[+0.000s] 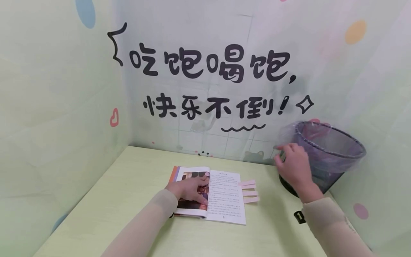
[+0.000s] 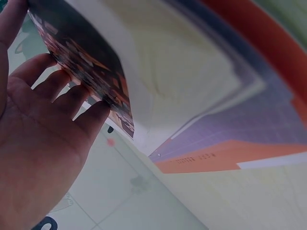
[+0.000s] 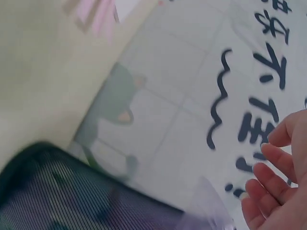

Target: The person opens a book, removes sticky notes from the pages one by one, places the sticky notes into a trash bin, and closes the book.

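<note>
An open book (image 1: pixel 226 200) lies on the table, with a colour picture on its left page and printed text on its right. My left hand (image 1: pixel 191 189) rests on the picture page with fingers spread toward the fold. In the left wrist view, the fingertips (image 2: pixel 98 106) touch the picture, and the orange and purple cover (image 2: pixel 201 158) shows beneath the pages. Several pale pink sticky tabs (image 1: pixel 248 192) stick out from the book's right edge. Beside the mesh waste bin (image 1: pixel 321 171), my right hand (image 1: pixel 294 166) is raised with loosely bent fingers and holds nothing.
The bin stands at the back right, lined with a clear plastic bag (image 1: pixel 350 164). A black tag marked 1 (image 1: pixel 299 216) lies in front of it on the light table (image 1: pixel 106 203). Printed sheets form the back wall (image 1: pixel 205 135) and both sides.
</note>
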Demonstrator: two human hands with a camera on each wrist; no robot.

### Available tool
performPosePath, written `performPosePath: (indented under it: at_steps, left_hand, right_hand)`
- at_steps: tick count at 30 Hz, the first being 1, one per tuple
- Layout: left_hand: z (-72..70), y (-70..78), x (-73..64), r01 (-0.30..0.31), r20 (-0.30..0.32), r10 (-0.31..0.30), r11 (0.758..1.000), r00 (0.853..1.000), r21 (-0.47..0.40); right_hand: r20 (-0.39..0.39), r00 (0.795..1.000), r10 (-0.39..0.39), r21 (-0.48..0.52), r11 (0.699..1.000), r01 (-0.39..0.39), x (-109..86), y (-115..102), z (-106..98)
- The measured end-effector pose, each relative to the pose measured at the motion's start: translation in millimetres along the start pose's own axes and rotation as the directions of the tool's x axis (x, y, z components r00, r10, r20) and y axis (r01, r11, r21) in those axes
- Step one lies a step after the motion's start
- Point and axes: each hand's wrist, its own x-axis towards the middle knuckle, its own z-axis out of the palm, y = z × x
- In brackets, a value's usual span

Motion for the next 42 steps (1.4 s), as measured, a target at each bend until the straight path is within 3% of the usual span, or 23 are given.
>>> performPosePath:
  at_steps: [3, 5, 8, 12, 16, 22, 25, 30, 33, 42]
  left_hand:
    - [0.1, -0.6, 0.1, -0.001, -0.002, 0.001, 1.0, 1.0, 0.003]
    - [0.3, -0.6, 0.0, -0.006, -0.001, 0.006, 1.0, 1.0, 0.0]
    - [1.4, -1.3, 0.0, -0.001, 0.001, 0.001, 1.0, 1.0, -0.007]
    - [3.3, -2.3, 0.1, 0.008, 0.001, -0.008, 1.0, 1.0, -0.005]
    - [3.8, -3.1, 0.8, 0.01, -0.001, -0.01, 1.0, 1.0, 0.002]
    - [3.4, -4.3, 1.3, 0.006, -0.005, -0.006, 1.0, 1.0, 0.008]
    - [3.1, -4.2, 2.0, 0.006, -0.006, -0.006, 1.0, 1.0, 0.002]
    - [2.3, -3.9, 4.4, 0.013, -0.004, -0.013, 1.0, 1.0, 0.005]
    - [2.5, -4.2, 5.6, 0.02, 0.0, -0.02, 1.0, 1.0, 0.011]
    - [2.5, -4.6, 5.8, 0.009, 0.007, -0.009, 1.0, 1.0, 0.003]
  right_hand:
    - [0.126, 0.992, 0.015, 0.034, 0.999, -0.019, -8.3, -8.5, 20.3]
    - [0.226, 0.973, 0.043, 0.031, 0.998, -0.051, -14.2, -10.0, 34.5]
    - [0.373, 0.924, 0.09, 0.014, 0.995, -0.103, -23.6, -8.1, 55.0]
    - [0.524, 0.84, 0.138, 0.005, 0.986, -0.165, -35.2, -3.0, 79.1]
    - [0.601, 0.785, 0.147, 0.0, 0.983, -0.183, -41.5, 0.2, 97.5]
    - [0.667, 0.709, 0.229, -0.083, 0.969, -0.234, -45.2, -2.4, 112.1]
    - [0.661, 0.711, 0.241, -0.103, 0.967, -0.232, -46.2, -4.1, 114.2]
    - [0.608, 0.767, 0.203, -0.097, 0.979, -0.182, -47.5, -3.8, 115.0]
    - [0.589, 0.786, 0.187, -0.092, 0.982, -0.164, -48.4, -3.7, 114.1]
    - [0.602, 0.768, 0.22, -0.097, 0.974, -0.203, -49.6, 0.9, 110.9]
